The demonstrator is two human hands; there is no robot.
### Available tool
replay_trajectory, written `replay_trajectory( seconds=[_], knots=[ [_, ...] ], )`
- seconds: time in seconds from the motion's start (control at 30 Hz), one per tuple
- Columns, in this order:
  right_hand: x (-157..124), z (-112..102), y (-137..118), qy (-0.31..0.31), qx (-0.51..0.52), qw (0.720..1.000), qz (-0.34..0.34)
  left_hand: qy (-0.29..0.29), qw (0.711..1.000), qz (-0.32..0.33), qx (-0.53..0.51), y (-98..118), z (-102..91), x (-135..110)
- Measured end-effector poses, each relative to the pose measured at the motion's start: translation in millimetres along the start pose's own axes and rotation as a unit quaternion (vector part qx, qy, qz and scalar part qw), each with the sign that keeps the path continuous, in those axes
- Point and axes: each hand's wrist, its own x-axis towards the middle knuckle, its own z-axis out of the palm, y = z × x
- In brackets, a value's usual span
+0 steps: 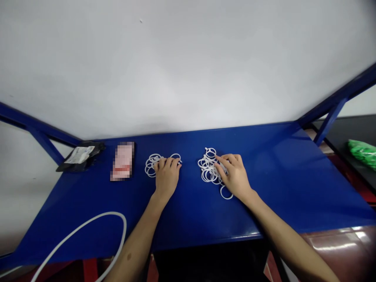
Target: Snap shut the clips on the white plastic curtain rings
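Note:
My left hand (167, 174) rests palm down at the right side of a small group of white plastic rings (150, 170) with little tabs. Its fingers are slightly bent and apart, and one ring (175, 155) shows just beyond the fingertips. Over a larger pile of similar rings (207, 175) lies my right hand (234, 176), thumb and forefinger apart at the pile's right side. It covers part of the pile. A single ring (226, 192) lies on the near side, below my right hand. Whatever is under the fingers of either hand is hidden.
Both piles lie on a blue table (282, 172) against a white wall. To the left are a blurred-out pink item (122, 161) and a black packet (80, 156) with a white label. A white cable (88, 222) loops at front left. A green bag (362, 153) sits far right.

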Motion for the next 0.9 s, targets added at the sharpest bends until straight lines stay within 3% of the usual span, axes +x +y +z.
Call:
replay_trajectory(
  seconds=[0.1, 0.17, 0.3, 0.4, 0.47, 0.57, 0.73, 0.9],
  knots=[
    [0, -2, -5, -0.001, 0.038, 0.999, -0.011, -0.011, 0.992, 0.025, -0.124, 9, -9.8, -4],
    [-1, -4, -12, -0.008, 0.086, 0.996, -0.036, -0.040, 0.965, 0.036, -0.255, 18, -19.1, -7],
    [-5, -4, -25, -0.045, 0.190, 0.977, -0.084, -0.130, 0.853, -0.016, -0.505, 34, -34.9, -17],
    [-9, -1, -32, -0.074, 0.258, 0.960, -0.078, -0.151, 0.791, -0.054, -0.590, 41, -37.6, -21],
    [-12, 0, -35, -0.077, 0.289, 0.953, -0.052, -0.141, 0.793, -0.056, -0.590, 42, -35.6, -22],
    [-15, 1, -38, -0.081, 0.308, 0.947, -0.027, -0.103, 0.821, -0.039, -0.560, 41, -31.1, -23],
    [-18, 2, -38, -0.109, 0.301, 0.945, -0.057, -0.050, 0.857, -0.008, -0.513, 43, -26.6, -24],
    [-21, 1, -38, -0.139, 0.261, 0.950, -0.101, -0.031, 0.875, 0.012, -0.483, 48, -23.8, -25]
  ],
)
